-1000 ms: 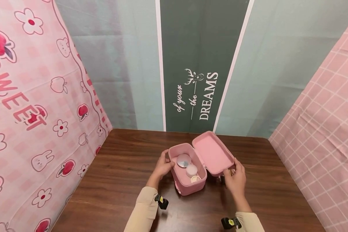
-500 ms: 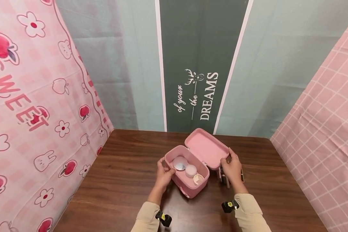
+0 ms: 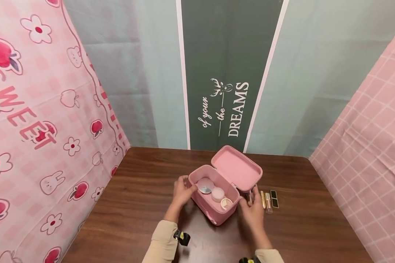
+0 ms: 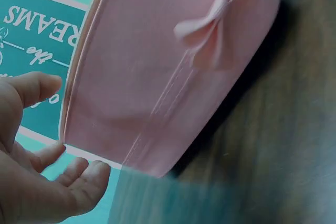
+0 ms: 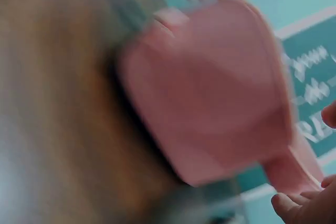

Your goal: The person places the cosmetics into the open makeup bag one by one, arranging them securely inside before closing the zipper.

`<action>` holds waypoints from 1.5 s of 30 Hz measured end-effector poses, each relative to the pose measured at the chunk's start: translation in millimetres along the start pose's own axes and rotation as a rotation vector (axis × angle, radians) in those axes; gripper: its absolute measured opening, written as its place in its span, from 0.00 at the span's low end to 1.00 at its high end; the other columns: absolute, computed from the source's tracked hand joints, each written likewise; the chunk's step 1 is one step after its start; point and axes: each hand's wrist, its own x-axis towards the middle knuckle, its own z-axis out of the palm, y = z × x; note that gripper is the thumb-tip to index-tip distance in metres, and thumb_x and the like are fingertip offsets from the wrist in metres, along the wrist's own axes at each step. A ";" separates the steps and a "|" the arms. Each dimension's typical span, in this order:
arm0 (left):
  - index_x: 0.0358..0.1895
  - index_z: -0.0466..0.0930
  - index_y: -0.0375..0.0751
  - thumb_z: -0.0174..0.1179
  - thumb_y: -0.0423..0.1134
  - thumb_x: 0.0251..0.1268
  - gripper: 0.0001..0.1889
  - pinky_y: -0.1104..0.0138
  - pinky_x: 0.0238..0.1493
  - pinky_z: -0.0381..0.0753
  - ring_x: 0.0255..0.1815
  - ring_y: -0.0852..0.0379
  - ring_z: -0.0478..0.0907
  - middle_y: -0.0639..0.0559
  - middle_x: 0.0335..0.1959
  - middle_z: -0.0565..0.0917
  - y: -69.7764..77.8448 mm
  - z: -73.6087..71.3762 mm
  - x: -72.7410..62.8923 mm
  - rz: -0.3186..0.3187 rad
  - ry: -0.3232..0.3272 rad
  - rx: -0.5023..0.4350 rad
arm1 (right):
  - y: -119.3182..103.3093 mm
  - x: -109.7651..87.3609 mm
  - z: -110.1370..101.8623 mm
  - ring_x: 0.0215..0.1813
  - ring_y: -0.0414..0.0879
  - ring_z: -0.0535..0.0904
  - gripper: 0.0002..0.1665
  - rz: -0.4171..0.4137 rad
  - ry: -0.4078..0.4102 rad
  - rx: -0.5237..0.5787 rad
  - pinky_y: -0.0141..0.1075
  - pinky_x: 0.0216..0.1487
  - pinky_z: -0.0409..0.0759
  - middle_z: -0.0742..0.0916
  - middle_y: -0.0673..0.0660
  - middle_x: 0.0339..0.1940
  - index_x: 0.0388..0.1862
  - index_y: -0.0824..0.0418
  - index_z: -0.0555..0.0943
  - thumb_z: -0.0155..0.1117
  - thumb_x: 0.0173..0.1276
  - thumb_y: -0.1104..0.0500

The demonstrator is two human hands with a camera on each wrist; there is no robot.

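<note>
A pink cosmetic case [image 3: 214,208] stands on the table with its lid [image 3: 237,168] flipped back to the right. Inside lie a round compact-like item with a shiny side [image 3: 205,185], a small round pink item [image 3: 218,194] and a round cream item with a gold rim [image 3: 226,204]. My left hand [image 3: 183,190] touches the case's left end, fingers spread and lightly bent at the corner in the left wrist view. Beside the right end, just below the lid, is my right hand [image 3: 252,210], thumb and fingers apart. A pink bow [image 4: 212,27] decorates the case's side.
Right of my right hand lie gold-toned lipstick-like tubes [image 3: 268,202] and a slim dark rectangular case with gold edging [image 3: 274,199]. The wooden table [image 3: 135,190] meets hanging cloths at the back and on both sides.
The case turned slightly and shifted a little. My right hand let go of the lid and moved down and left to the case's right end. The items at right came into view.
</note>
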 end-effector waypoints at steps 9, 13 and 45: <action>0.43 0.80 0.30 0.60 0.31 0.56 0.12 0.63 0.38 0.74 0.34 0.52 0.76 0.45 0.32 0.81 -17.6 1.4 30.1 -0.035 0.015 -0.125 | 11.5 -49.1 42.9 0.65 0.68 0.59 0.43 0.075 -0.045 0.104 0.56 0.58 0.64 0.61 0.75 0.65 0.69 0.75 0.52 0.60 0.59 0.64; 0.41 0.81 0.31 0.58 0.28 0.57 0.09 0.67 0.33 0.72 0.30 0.57 0.73 0.48 0.28 0.79 -25.1 4.4 31.2 -0.077 0.046 -0.228 | 16.5 -54.5 52.0 0.63 0.65 0.61 0.41 0.068 -0.027 0.137 0.55 0.55 0.67 0.63 0.73 0.63 0.68 0.73 0.53 0.58 0.58 0.65; 0.53 0.72 0.26 0.56 0.28 0.58 0.18 0.69 0.42 0.72 0.44 0.47 0.74 0.35 0.46 0.77 -30.0 5.0 -15.9 -0.014 0.047 -0.438 | 8.4 -2.9 24.7 0.48 0.55 0.76 0.21 -0.044 -0.008 0.213 0.20 0.41 0.71 0.79 0.74 0.48 0.53 0.77 0.74 0.55 0.59 0.74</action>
